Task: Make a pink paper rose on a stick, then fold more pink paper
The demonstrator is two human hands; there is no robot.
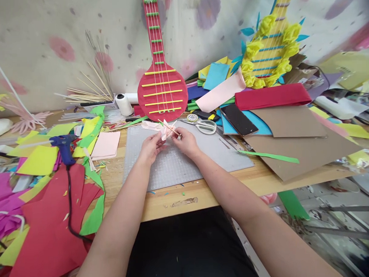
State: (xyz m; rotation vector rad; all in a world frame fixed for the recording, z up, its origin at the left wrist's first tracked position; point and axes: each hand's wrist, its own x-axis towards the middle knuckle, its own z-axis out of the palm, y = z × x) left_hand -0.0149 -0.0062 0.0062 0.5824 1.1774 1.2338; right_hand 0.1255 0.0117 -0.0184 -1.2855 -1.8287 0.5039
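Note:
Over the grey cutting mat (185, 164), both hands meet at a small pale pink crepe paper flower (165, 133). My left hand (152, 147) is closed on the flower's left side, fingertips pinching its lower edge. My right hand (185, 141) pinches a thin wooden stick (173, 131) that slants across the flower; some of its fingers are hidden behind the paper. Behind the flower, a folded pale pink strip (150, 125) lies on the mat. White-handled scissors (206, 127) rest to the right of my right hand.
A red paper banjo shape (162, 93) stands behind the mat. To the left are a blue glue gun (64, 148), pink paper squares (106, 144) and red paper (54, 220). A phone (240, 119), brown cardboard (300, 150) and a yellow-flowered instrument (268, 56) are at right.

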